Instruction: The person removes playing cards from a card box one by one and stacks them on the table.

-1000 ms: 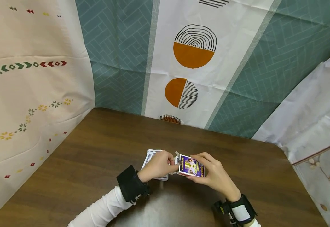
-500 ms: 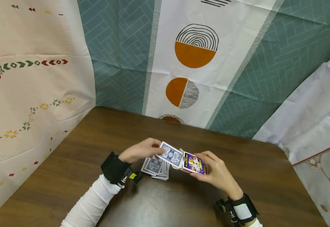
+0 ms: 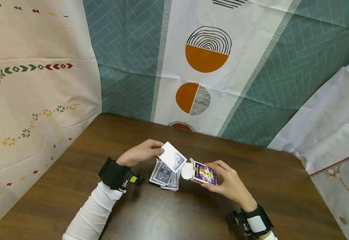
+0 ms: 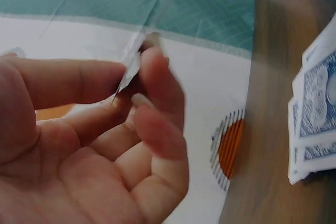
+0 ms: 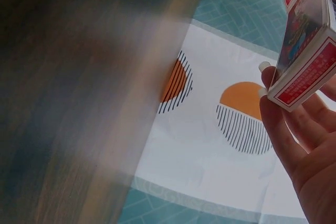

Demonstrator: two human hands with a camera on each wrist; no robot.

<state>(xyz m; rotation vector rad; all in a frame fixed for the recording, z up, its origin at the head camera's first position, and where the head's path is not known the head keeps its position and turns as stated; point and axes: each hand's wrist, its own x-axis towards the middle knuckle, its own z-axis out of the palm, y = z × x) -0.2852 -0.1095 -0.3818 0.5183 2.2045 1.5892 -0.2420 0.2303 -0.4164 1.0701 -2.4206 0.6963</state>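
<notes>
Between thumb and fingers, my left hand (image 3: 142,152) pinches a playing card (image 3: 172,156) with a blue patterned back, above the table; whether more cards lie under it I cannot tell. The left wrist view shows the held card edge-on (image 4: 128,73). My right hand (image 3: 229,178) grips a purple and yellow card box (image 3: 206,174) by its sides, its open flap end facing left. The right wrist view shows the box's red and white end (image 5: 307,74). Under the held card, a loose pile of blue-backed cards (image 3: 162,175) lies on the table, partly covered.
The brown wooden table (image 3: 126,133) spreads around both hands. A teal and white curtain (image 3: 126,66) hangs behind its far edge. Pale cloth hangs on the left (image 3: 42,116) and white cloth on the right (image 3: 336,120).
My left hand has pulled the card out of the box and moved left with it, over the pile. The right hand with the box shifted slightly right.
</notes>
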